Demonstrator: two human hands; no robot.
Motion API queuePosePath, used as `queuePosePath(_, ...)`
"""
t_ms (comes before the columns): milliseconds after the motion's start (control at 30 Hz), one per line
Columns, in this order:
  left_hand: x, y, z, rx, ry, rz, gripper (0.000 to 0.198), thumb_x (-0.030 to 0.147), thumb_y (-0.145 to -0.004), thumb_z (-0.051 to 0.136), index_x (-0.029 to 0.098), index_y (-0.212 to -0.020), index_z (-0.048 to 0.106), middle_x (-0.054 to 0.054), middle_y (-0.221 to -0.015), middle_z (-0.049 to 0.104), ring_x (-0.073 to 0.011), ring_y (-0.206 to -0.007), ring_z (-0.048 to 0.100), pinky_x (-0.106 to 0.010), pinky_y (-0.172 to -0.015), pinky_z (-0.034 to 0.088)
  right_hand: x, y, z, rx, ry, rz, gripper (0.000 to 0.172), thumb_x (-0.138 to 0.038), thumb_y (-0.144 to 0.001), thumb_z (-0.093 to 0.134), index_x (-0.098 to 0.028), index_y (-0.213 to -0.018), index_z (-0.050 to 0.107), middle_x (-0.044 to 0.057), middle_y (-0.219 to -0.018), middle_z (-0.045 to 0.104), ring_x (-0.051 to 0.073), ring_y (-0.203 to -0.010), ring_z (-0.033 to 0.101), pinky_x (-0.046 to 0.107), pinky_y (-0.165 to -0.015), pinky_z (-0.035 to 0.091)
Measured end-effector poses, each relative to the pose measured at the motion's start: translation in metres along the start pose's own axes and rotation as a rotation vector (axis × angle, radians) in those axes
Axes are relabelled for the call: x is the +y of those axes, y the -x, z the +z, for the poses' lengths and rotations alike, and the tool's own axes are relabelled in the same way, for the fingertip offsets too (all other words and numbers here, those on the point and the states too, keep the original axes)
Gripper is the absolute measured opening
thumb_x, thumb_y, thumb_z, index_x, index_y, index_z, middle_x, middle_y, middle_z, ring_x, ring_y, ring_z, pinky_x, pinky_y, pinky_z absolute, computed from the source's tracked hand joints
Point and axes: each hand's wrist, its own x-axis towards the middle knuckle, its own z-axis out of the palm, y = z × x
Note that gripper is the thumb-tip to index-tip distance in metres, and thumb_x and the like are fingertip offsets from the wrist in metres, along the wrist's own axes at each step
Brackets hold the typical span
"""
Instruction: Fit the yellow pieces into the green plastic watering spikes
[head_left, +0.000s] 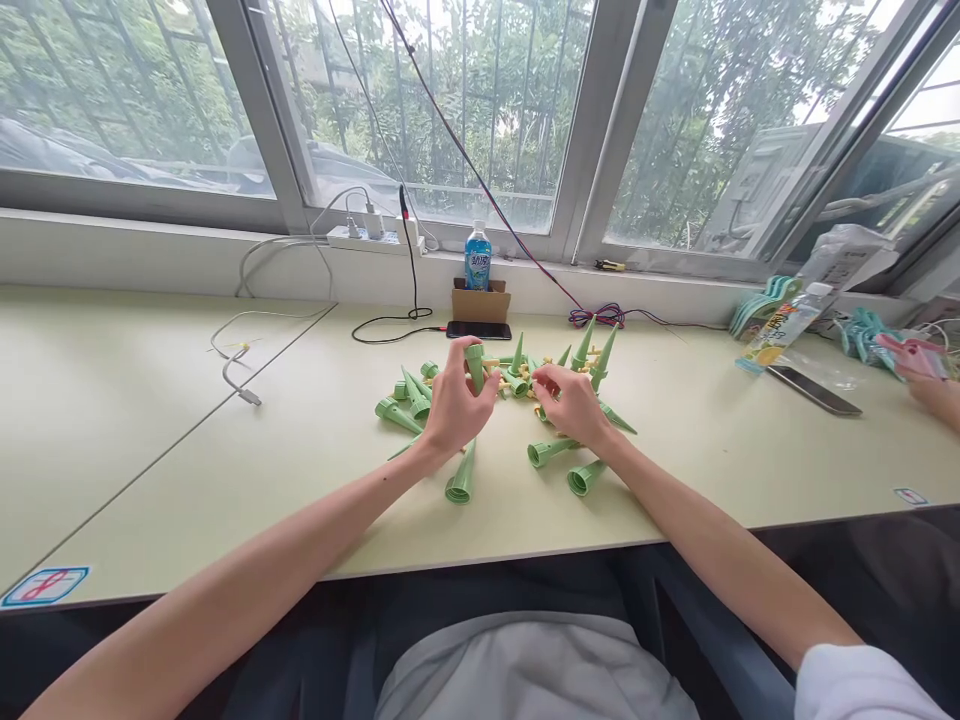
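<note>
Several green plastic cone spikes (pixel 463 477) lie scattered on the pale desk (pixel 225 470), mixed with small yellow pieces (pixel 495 368). My left hand (pixel 454 405) is closed around one green cone (pixel 475 364), holding it upright above the pile. My right hand (pixel 574 400) rests over the pile just to the right, fingers curled down among the cones and yellow pieces; what it grips is hidden. More cones (pixel 551 451) lie in front of my right wrist.
A black phone (pixel 478 330) leans by a small cardboard stand (pixel 481 302) with a blue bottle (pixel 478 256) behind. Cables (pixel 240 370) trail at the left. Another person's hand (pixel 934 392), a phone (pixel 814 390) and a bottle (pixel 780 330) are at the right.
</note>
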Motion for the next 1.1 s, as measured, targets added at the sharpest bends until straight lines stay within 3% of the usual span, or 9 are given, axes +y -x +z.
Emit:
queuePosePath(300, -0.003, 0.002, 0.003, -0.034, -0.029, 0.016, 0.035, 0.029, -0.086, 0.059, 0.024, -0.117, 0.044, 0.005, -0.073, 0.062, -0.0067, -0.046, 0.050, -0.020, -0.052, 0.043, 0.003, 0.002, 0.008, -0.240, 0.168, 0.027, 0.024, -0.014, -0.087, 0.057, -0.015, -0.109, 0.068, 0.010, -0.098, 0.068, 0.023, -0.094, 0.060, 0.035, -0.087, 0.047)
queuePosePath(533, 0.001, 0.003, 0.003, -0.058, -0.027, 0.003, 0.035, 0.029, -0.084, 0.059, 0.024, -0.116, 0.045, 0.006, -0.071, 0.061, -0.0069, -0.045, 0.050, -0.020, -0.051, 0.042, 0.003, 0.000, 0.010, -0.184, 0.262, 0.041, 0.025, -0.012, -0.091, 0.052, -0.012, -0.112, 0.066, 0.013, -0.104, 0.065, 0.023, -0.099, 0.059, 0.033, -0.089, 0.047)
queuePosePath(733, 0.002, 0.004, 0.003, -0.080, -0.030, 0.004, 0.033, 0.029, -0.085, 0.059, 0.024, -0.115, 0.045, 0.007, -0.067, 0.059, -0.0066, -0.042, 0.046, -0.020, -0.048, 0.040, 0.001, 0.000, 0.011, -0.270, 0.339, 0.087, 0.021, -0.017, -0.094, 0.049, -0.013, -0.104, 0.067, 0.013, -0.101, 0.063, 0.024, -0.098, 0.059, 0.034, -0.086, 0.047)
queuePosePath(1100, -0.001, 0.006, 0.005, -0.125, -0.086, 0.017, 0.034, 0.030, -0.086, 0.058, 0.024, -0.117, 0.045, 0.007, -0.064, 0.058, -0.0082, -0.044, 0.046, -0.021, -0.050, 0.039, 0.001, 0.000, 0.011, -0.311, 0.301, 0.078, 0.016, -0.014, -0.095, 0.049, -0.016, -0.087, 0.062, 0.008, -0.089, 0.057, 0.021, -0.088, 0.055, 0.031, -0.082, 0.046)
